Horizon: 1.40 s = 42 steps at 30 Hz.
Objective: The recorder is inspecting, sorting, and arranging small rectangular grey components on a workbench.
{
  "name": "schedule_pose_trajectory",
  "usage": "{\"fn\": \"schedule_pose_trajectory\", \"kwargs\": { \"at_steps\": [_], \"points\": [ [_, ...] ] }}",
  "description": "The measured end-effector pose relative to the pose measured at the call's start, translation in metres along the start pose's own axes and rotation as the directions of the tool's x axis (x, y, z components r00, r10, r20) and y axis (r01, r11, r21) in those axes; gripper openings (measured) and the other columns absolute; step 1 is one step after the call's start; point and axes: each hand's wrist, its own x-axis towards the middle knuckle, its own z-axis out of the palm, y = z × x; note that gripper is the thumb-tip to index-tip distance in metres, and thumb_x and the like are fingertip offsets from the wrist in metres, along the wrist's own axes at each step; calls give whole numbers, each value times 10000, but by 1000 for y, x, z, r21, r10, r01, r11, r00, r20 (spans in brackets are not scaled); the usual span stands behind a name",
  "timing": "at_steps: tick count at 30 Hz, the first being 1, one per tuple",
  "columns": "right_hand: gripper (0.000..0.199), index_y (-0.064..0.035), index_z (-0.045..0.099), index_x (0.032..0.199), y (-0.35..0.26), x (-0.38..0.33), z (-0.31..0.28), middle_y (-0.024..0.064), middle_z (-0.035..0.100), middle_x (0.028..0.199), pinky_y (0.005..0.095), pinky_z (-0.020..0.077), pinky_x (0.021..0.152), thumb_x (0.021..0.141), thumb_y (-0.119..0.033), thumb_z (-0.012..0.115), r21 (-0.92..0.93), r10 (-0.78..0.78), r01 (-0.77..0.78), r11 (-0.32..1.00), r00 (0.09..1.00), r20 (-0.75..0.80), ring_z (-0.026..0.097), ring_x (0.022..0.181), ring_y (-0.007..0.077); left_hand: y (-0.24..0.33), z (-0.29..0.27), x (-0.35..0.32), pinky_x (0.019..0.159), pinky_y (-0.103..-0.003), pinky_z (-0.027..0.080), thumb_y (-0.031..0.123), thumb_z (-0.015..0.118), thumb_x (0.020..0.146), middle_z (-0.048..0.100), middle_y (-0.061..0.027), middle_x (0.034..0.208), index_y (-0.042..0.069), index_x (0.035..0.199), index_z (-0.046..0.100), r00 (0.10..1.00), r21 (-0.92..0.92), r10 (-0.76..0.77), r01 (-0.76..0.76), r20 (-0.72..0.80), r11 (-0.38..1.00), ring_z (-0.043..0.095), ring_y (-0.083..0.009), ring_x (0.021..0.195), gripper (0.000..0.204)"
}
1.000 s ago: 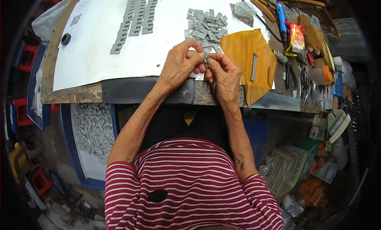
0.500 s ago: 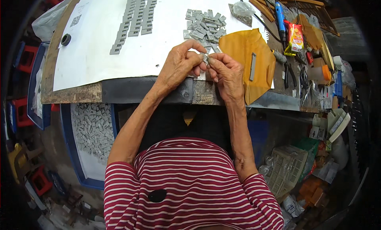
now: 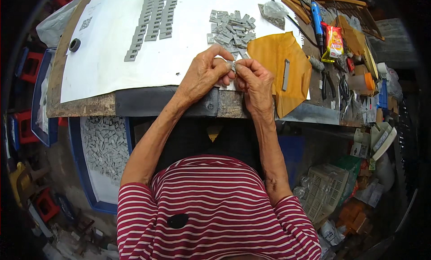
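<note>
My left hand (image 3: 203, 75) has thumb and forefinger pinched on a small grey piece (image 3: 232, 66), and my right hand (image 3: 256, 82) grips its other side the same way. The two sets of fingertips nearly meet around the piece and cover most of it, so I cannot tell its exact shape. I hold it in front of me by the near edge of the bench (image 3: 90, 106), over the white sheet (image 3: 112, 73) that covers much of the top.

Just beyond my fingers lies a loose heap of grey pieces (image 3: 233, 28), jumbled over one another. Right beside my right hand is a yellow-brown paper (image 3: 265, 51), with a narrow grey bar (image 3: 286, 76) lying on it. Farther off to the left, three columns of grey pieces (image 3: 153, 24) run away from me, and a black ring (image 3: 72, 46) sits near the left edge of the sheet.

Over on the right are a blue tool (image 3: 318, 24), a red and yellow packet (image 3: 333, 42) and dark-handled pliers (image 3: 331, 85). Below, to my left, a blue tray (image 3: 85, 170) holds many more small grey parts (image 3: 105, 145).
</note>
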Motion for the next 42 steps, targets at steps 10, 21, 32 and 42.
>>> {"fn": "schedule_pose_trajectory", "kwargs": {
  "at_steps": [10, 21, 32, 42],
  "points": [
    [89, 12, 585, 809, -7, -1, -6, -15, 541, 636, 157, 302, 436, 789, -75, 588, -71, 34, -32, 997, 999, 24, 423, 500, 17, -1, 2, 0, 553, -221, 481, 59, 518, 828, 606, -74, 680, -25, 947, 529, 999, 54, 47, -49, 22, 997, 569, -95, 596, 146],
    [123, 26, 589, 864, -13, 0, -17, -15, 513, 634, 156, 293, 430, 827, -90, 573, -14, -5, 6, 1000, 998, 63, 410, 487, 27, -6, 5, -1, 574, -260, 488, 42, 615, 765, 628, -124, 697, -30, 928, 582, 941, 442, 338, -309, 13, 842, 607, -162, 616, 181],
    [188, 26, 582, 971, -10, -6, -4, -36, 513, 684, 168, 360, 515, 798, -47, 592, -417, -163, 189, 889, 982, 97, 447, 584, 27, -2, -2, -7, 567, -235, 452, 63, 614, 771, 599, -66, 677, -13, 919, 589, 958, 496, 279, -209, -71, 843, 548, -96, 617, 168],
    [127, 21, 556, 941, -2, -4, 7, 36, 525, 722, 220, 405, 581, 820, -19, 561, -556, -263, 356, 751, 934, 243, 477, 644, 91, 5, -16, -17, 626, -363, 450, 67, 613, 730, 592, -128, 758, 22, 887, 572, 882, 793, 463, -341, 84, 505, 584, -300, 704, 169]
  ]
}}
